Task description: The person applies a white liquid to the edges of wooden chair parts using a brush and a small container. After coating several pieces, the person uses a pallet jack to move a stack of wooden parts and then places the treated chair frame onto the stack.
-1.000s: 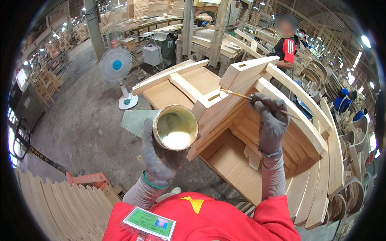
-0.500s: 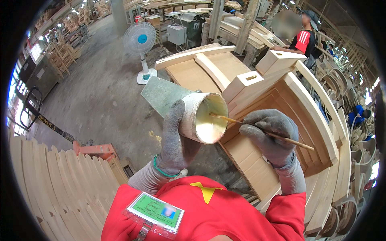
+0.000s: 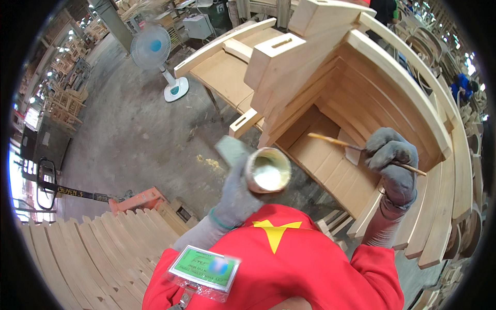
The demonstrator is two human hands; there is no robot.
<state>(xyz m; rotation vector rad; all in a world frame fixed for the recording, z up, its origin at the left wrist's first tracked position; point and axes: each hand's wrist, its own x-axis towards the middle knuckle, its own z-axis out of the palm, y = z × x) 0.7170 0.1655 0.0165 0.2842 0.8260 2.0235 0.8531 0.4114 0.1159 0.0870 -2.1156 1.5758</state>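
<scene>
My gloved left hand point(image 3: 232, 194) grips a round cup point(image 3: 250, 175) with a crusted, pale rim. Whitish, glue-like liquid point(image 3: 268, 174) lies inside it. A flat grey-green piece point(image 3: 231, 150) juts out past the cup; whether it is joined to the cup or held with it I cannot tell. In my gloved right hand point(image 3: 395, 157) is a thin wooden stick point(image 3: 329, 139), its lighter tip pointing left, apart from the cup. Beyond that hand stand curved wooden slats point(image 3: 377, 98) and a slotted wooden block point(image 3: 276, 45).
Wooden parts with upright, wavy ends point(image 3: 98, 248) are stacked at the lower left, beside an orange pallet jack point(image 3: 139, 199). A white standing fan point(image 3: 151, 47) is on the concrete floor at the back left. A cardboard-covered surface point(image 3: 330, 170) lies below the slats.
The stick has come out of the cup and moved right with my right hand. My left hand has lowered the cup slightly. The view has shifted, bringing the wooden parts closer.
</scene>
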